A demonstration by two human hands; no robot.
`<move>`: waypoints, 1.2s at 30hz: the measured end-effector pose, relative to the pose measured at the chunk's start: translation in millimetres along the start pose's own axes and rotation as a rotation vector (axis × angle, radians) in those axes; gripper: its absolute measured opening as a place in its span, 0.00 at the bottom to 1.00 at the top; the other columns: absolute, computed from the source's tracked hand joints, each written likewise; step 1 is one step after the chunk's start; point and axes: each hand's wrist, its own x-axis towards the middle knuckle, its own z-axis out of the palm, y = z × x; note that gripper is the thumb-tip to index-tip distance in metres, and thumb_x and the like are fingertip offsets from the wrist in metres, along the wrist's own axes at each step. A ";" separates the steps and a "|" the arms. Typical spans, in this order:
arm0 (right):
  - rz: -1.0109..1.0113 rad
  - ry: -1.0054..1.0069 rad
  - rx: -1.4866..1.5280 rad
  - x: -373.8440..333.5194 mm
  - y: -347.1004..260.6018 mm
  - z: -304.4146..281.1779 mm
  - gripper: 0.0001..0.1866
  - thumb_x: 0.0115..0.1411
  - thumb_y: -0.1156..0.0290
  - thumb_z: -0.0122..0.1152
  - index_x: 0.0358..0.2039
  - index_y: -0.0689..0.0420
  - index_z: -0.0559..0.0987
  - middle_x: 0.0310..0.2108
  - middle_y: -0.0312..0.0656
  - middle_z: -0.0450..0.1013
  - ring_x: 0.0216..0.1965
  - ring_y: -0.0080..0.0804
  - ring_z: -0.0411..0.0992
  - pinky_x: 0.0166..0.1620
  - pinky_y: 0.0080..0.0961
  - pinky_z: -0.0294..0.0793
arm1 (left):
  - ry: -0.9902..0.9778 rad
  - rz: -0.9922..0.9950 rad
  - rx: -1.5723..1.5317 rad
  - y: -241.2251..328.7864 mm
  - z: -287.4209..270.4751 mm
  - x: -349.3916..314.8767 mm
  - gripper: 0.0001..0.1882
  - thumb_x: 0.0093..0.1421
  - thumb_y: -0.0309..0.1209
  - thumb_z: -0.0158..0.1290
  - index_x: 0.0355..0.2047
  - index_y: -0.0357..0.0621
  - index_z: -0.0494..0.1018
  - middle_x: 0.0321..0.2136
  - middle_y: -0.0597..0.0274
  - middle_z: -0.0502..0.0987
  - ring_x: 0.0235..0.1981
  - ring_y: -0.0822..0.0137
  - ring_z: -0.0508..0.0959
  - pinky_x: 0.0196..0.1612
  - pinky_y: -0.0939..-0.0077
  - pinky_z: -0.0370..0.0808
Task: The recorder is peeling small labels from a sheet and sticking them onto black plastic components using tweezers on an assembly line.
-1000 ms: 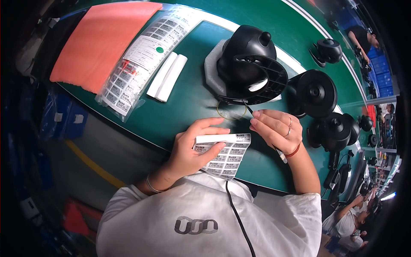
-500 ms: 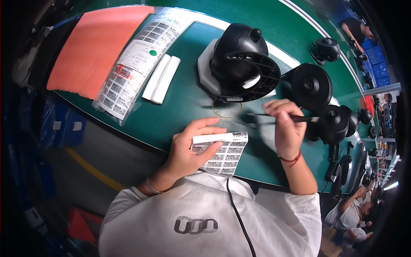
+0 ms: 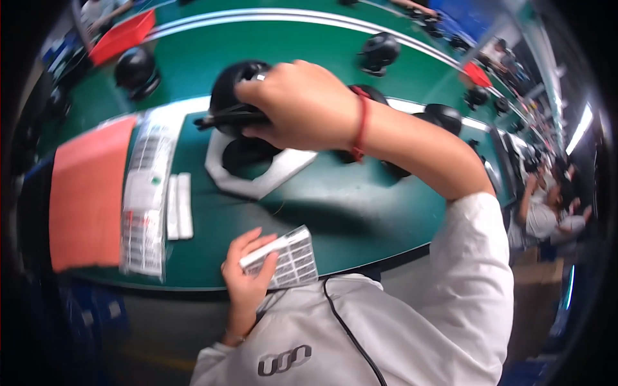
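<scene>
My left hand (image 3: 250,267) pinches a sheet of silver-grey labels (image 3: 296,260) with a white folded-over upper edge, low in front of my shirt. My right hand (image 3: 299,106) reaches across the bench, its fingers closed around a slim black tool (image 3: 233,119) whose exact kind is blurred. Just beyond and partly behind this hand is a glossy black rounded device (image 3: 225,93). Whether my fingers also grip that device, I cannot tell. Below it lies a pale octagonal block (image 3: 248,188) with a round dark opening.
To the left lie an orange sheet (image 3: 90,199), a clear bag of label sheets (image 3: 145,193) and two white rolls (image 3: 179,206). More black devices (image 3: 444,118) stand behind my right forearm. Others (image 3: 380,51) sit on the green line beyond a white rail. People work farther off.
My right hand has swung far to the left and forward with the tool, up to the black device. The device has left its earlier tilted pose on the block. The view has turned.
</scene>
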 end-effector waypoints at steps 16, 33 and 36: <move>0.178 -0.459 -0.646 69.9 222.4 125.4 0.10 0.58 0.63 0.55 0.31 0.51 0.83 0.32 0.43 0.79 0.35 0.41 0.79 0.36 0.34 0.78 | -0.065 -0.033 0.045 -1.5 -2.8 1.2 0.19 0.52 0.17 0.60 0.44 0.32 0.70 0.36 0.48 0.81 0.39 0.65 0.82 0.43 0.75 0.77; 0.674 -0.335 -0.236 -194.2 44.2 80.8 0.23 0.49 0.78 0.52 0.49 0.53 0.73 0.29 0.51 0.74 0.25 0.50 0.75 0.27 0.42 0.75 | -0.065 0.086 0.103 -2.7 -2.9 2.7 0.19 0.52 0.17 0.60 0.44 0.32 0.69 0.36 0.47 0.81 0.39 0.64 0.82 0.43 0.75 0.77; 0.675 -0.317 -0.283 -192.3 55.2 98.9 0.20 0.48 0.78 0.52 0.45 0.55 0.74 0.29 0.51 0.74 0.25 0.49 0.75 0.27 0.41 0.76 | -0.050 0.042 0.081 -3.2 -1.1 1.5 0.19 0.52 0.18 0.59 0.44 0.32 0.69 0.37 0.48 0.81 0.39 0.65 0.81 0.43 0.76 0.77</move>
